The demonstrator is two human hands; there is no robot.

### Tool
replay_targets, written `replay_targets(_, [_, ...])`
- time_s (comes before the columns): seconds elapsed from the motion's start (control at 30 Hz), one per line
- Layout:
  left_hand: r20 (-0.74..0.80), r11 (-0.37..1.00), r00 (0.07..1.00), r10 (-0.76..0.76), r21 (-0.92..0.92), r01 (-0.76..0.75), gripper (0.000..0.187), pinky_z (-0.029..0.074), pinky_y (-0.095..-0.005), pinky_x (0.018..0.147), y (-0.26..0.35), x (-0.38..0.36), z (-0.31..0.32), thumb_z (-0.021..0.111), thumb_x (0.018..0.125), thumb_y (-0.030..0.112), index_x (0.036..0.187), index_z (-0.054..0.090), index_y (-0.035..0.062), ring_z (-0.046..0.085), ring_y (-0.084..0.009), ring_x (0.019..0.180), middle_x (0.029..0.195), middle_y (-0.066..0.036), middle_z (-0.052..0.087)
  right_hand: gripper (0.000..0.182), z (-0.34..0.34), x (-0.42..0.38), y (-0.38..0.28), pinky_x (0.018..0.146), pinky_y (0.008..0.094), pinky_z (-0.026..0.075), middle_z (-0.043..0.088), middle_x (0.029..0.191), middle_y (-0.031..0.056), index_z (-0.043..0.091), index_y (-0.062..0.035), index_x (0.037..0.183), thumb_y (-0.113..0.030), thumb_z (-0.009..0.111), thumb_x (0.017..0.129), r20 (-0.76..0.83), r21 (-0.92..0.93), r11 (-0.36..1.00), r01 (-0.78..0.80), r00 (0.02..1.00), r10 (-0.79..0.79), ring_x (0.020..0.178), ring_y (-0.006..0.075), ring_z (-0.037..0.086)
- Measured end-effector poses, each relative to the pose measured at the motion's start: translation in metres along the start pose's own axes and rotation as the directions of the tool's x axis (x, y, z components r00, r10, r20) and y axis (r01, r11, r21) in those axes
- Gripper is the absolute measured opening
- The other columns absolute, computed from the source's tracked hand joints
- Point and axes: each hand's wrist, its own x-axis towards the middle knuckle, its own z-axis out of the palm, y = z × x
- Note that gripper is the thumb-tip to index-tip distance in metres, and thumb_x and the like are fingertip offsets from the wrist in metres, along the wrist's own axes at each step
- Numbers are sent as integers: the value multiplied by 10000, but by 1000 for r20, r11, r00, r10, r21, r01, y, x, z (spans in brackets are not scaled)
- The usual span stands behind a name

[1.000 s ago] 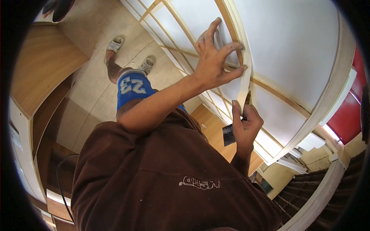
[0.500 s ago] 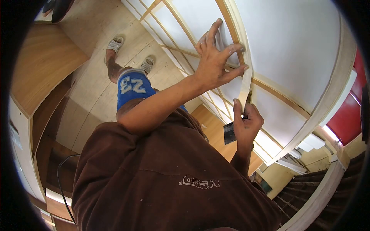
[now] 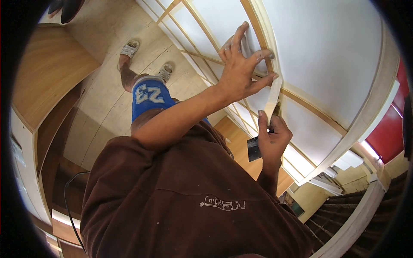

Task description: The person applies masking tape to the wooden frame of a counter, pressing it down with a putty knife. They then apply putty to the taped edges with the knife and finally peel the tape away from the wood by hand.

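A pale, narrow strip (image 3: 272, 98) runs along the edge of a wooden lattice frame (image 3: 260, 26) with white panels. My left hand (image 3: 241, 64) is spread over this edge, its thumb and index fingertips touching near the strip and its other fingers reaching over a white panel. Lower down, my right hand (image 3: 275, 135) pinches the strip's loose end, which angles off the frame between the two hands. A flat, dark blade (image 3: 254, 148), like a putty knife's, sticks out from the same right hand. Its handle is mostly hidden by the fingers.
Wood-faced cabinetry (image 3: 56, 73) stands at the left, with a black cable (image 3: 66, 189) beside it. Pale boards make up the floor (image 3: 97, 114) under my feet. A red surface (image 3: 385, 133) and a pale beam (image 3: 357, 223) are at the right. Dark shapes show at the top left.
My right hand has shifted slightly left with the blade and the strip's end. My left hand stays almost in the same place on the frame edge.
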Motion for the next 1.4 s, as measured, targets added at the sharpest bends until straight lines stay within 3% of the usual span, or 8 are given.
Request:
replay_targets(0.33, [-16,1000,1000,4,9,-4,549,201,-618,1149,-1,0,3,895,818,459,1300,684,304,246,-550,1477,1691,-346,131,386,-1,3,4,537,341,354,476,641,118,531,47,727,-88,809,958,3,-19,1000,2,1000,-2,607,135,365])
replay_targets(0.4, [-42,996,997,66,68,-63,687,297,-608,1038,-3,0,4,927,799,473,1385,611,305,301,-536,1446,1680,-365,133,389,-2,3,2,538,338,352,470,641,117,527,48,726,-84,810,957,-12,-23,1000,-8,1000,8,614,130,362])
replay_targets(1.03, [-46,997,998,46,61,-43,647,311,-605,1043,2,0,6,915,805,426,1368,625,294,327,-542,1420,1683,-371,117,431,-3,3,-3,538,339,335,422,640,94,487,47,714,-87,814,960,-22,-12,1000,-25,999,24,633,122,335])
replay_targets(1.13, [-36,997,999,26,75,-23,568,311,-614,1046,4,-1,6,907,810,397,1317,669,304,341,-540,1415,1694,-354,113,418,-2,2,-2,542,340,352,453,643,105,505,51,724,-98,813,964,-28,-17,999,-34,999,33,629,123,354])
replay_targets(1.3, [-16,997,1000,10,80,-9,282,296,-620,1085,13,-5,8,882,842,362,1101,785,306,350,-536,1419,1716,-328,90,381,-7,2,-4,554,339,378,503,652,116,553,58,750,-117,807,974,-20,-44,998,-53,998,52,631,124,384])
replay_targets(1.4, [19,998,999,27,55,-28,228,266,-618,1127,13,-12,10,867,868,355,1081,794,321,309,-535,1451,1725,-316,75,347,-7,1,-1,561,337,393,527,658,119,592,62,773,-123,803,978,-25,-49,997,-57,998,56,627,126,406])
